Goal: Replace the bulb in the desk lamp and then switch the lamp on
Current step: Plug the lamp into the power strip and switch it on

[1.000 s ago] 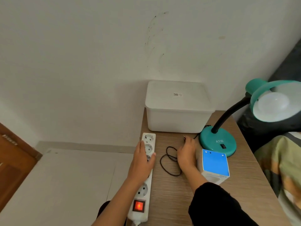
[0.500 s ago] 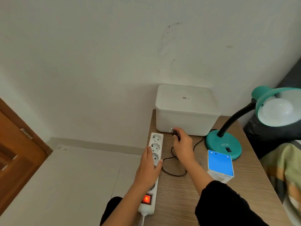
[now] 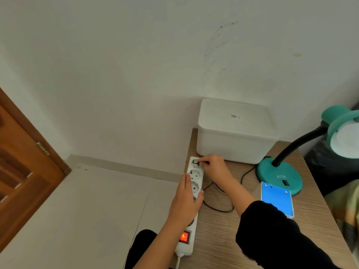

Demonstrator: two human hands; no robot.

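Note:
A teal desk lamp (image 3: 279, 174) stands at the right of the wooden table, with a white bulb (image 3: 347, 141) in its shade, unlit. Its black cord (image 3: 219, 202) loops across the table. My right hand (image 3: 215, 166) grips the black plug (image 3: 196, 162) at the farthest socket of a white power strip (image 3: 195, 188). My left hand (image 3: 185, 202) lies flat on the strip's middle and holds it down. The strip's red switch (image 3: 184, 237) glows. A blue-and-white bulb box (image 3: 277, 199) stands in front of the lamp base.
A white lidded plastic box (image 3: 235, 133) sits at the back of the table (image 3: 217, 239) against the wall. The strip runs along the table's left edge, beyond which is floor. A wooden door (image 3: 21, 171) is at the far left. Bedding lies at the right.
My right hand lifted the plug from the table and carried it left to the strip's farthest socket. My left hand stayed on the strip. The view shifted left.

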